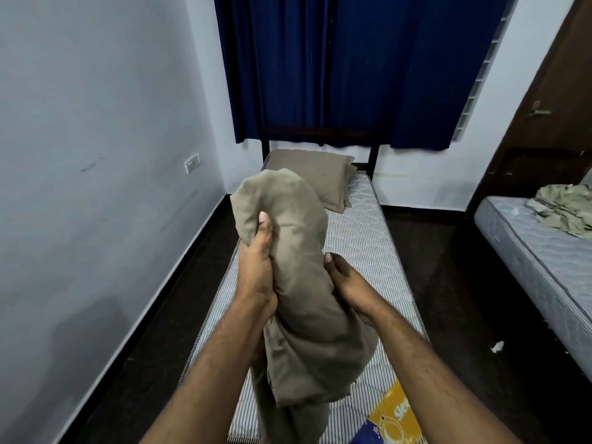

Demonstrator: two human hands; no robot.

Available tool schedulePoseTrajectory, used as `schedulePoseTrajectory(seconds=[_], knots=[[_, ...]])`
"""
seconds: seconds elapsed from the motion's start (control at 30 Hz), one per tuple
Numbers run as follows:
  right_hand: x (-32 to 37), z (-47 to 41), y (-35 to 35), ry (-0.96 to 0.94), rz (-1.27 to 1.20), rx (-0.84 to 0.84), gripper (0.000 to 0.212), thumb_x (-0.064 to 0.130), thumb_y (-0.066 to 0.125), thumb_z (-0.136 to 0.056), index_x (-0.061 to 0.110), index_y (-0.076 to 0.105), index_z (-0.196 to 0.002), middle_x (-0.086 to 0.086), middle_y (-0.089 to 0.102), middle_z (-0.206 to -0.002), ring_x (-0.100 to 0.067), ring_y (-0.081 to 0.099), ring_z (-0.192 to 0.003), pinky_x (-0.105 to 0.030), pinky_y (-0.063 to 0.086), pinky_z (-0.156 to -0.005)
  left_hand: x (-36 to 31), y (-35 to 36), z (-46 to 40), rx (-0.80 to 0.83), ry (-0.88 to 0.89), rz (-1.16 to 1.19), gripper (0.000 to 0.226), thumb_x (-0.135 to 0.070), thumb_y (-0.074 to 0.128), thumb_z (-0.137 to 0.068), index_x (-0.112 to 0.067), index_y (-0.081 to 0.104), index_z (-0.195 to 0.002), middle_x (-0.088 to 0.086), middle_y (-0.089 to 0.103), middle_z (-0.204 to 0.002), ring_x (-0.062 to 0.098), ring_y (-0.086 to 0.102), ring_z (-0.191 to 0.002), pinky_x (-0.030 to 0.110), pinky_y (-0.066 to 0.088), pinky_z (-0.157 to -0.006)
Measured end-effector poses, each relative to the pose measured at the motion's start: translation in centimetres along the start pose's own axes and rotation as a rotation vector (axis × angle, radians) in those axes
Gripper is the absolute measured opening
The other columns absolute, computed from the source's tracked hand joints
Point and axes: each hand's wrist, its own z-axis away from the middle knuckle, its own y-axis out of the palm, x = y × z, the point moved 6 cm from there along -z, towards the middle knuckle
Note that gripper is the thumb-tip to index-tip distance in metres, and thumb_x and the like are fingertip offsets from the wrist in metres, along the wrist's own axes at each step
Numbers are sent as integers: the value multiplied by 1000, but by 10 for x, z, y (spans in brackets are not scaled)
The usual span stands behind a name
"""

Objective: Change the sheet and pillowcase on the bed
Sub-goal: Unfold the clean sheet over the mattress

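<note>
Left hand (256,267): curled round the bundle's left side, thumb pressed into the cloth
Sheet (298,283): taupe, plain, bunched and creased; held upright above the striped mattress (368,251)
Right hand (347,283): fingers tucked behind the bundle's right side, gripping it
Pillow (317,174): cased in matching taupe; laid at the mattress head

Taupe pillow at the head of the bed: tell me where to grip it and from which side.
Take the taupe pillow by its near right corner, which overhangs the striped mattress toward you. Come from the foot of the bed: the headboard and wall close off the far side. Both the left hand and right hand now hold the bunched taupe sheet, so free one first.
</note>
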Motion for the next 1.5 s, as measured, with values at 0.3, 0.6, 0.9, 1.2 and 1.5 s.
schedulePoseTrajectory(seconds=[0.3,0.6,0.9,1.2,1.5], knots=[[23,-2,-18,-224,-120,-238,29,40,65,-95,17,67,-114,5,74,-107,-8,69,-102,-34,56,-92,10,9,14,82,-99,23,63,-58,55,-95,-10,58,-137,15,67,-130,29,64,-122,50,44,-111],[20,-9,-24,-200,33,-370,18,30,68,-88,14,63,-93,1,71,-82,-20,68,-81,-42,56,-78,27,11,10,76,-99,-121,56,-53,55,-96,-12,62,-133,12,71,-124,25,67,-117,49,47,-108],[20,-14,-26,-177,-120,-330,42,47,64,-83,20,69,-115,10,75,-105,-8,70,-102,-46,54,-98,32,16,5,98,-103,-136,46,-43,53,-100,-12,61,-133,7,71,-124,18,67,-118,42,48,-107],[12,-9,-26,-260,232,-548,50,32,74,-89,11,54,-130,-8,51,-118,-19,56,-103,-27,44,-88,23,22,1,5,-183,54,63,-55,50,-98,-5,58,-135,14,71,-122,23,67,-117,40,52,-101],[-35,-7,-13,-41,282,-384,54,69,48,-91,16,49,-83,-3,61,-71,-26,62,-69,-45,52,-65,14,32,5,-17,-250,280,48,-52,52,-99,-11,69,-116,13,75,-110,19,76,-88,34,60,-59]])
